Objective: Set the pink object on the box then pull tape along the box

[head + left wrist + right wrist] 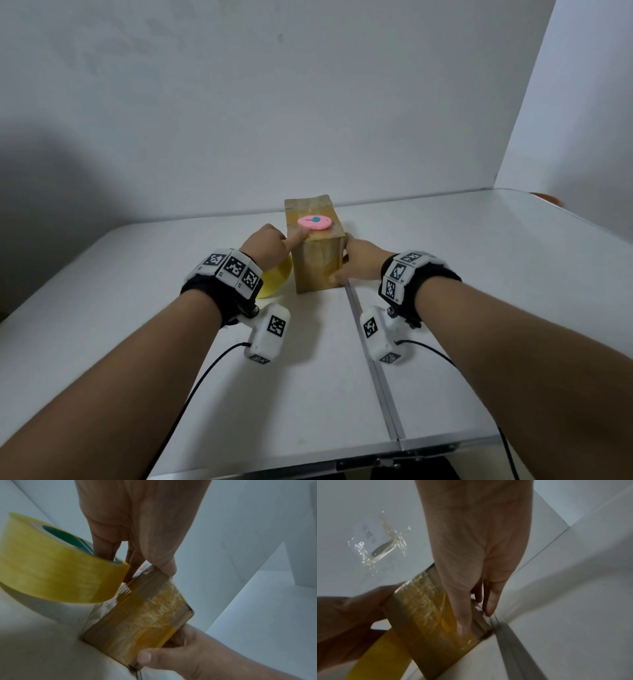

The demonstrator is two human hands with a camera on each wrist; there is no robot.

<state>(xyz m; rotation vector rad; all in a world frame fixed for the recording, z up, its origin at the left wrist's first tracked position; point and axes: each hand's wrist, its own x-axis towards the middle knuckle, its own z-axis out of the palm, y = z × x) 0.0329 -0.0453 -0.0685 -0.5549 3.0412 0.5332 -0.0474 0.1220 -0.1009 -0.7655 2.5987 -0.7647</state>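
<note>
A cardboard box (pixel 318 263) wrapped in yellowish tape stands upright on the white table (pixel 479 257). On its top lies a pink disc (pixel 314 222) with a blue centre. My left hand (pixel 270 243) is at the box's upper left edge, one digit pressing on the top beside the disc. Its fingers (pixel 102 547) reach into the core of a yellow tape roll (pixel 56 566), which hangs against the box's left side. My right hand (pixel 359 263) grips the box's right side, thumb (pixel 145 657) on the near face, fingers (pixel 489 601) along the far side.
A metal seam (pixel 373 359) runs down the table from the box's right corner to the front edge. White wall panels close in the back and right. A crumpled piece of clear tape (pixel 382 545) sticks to the panel. Cables trail from both wrist units.
</note>
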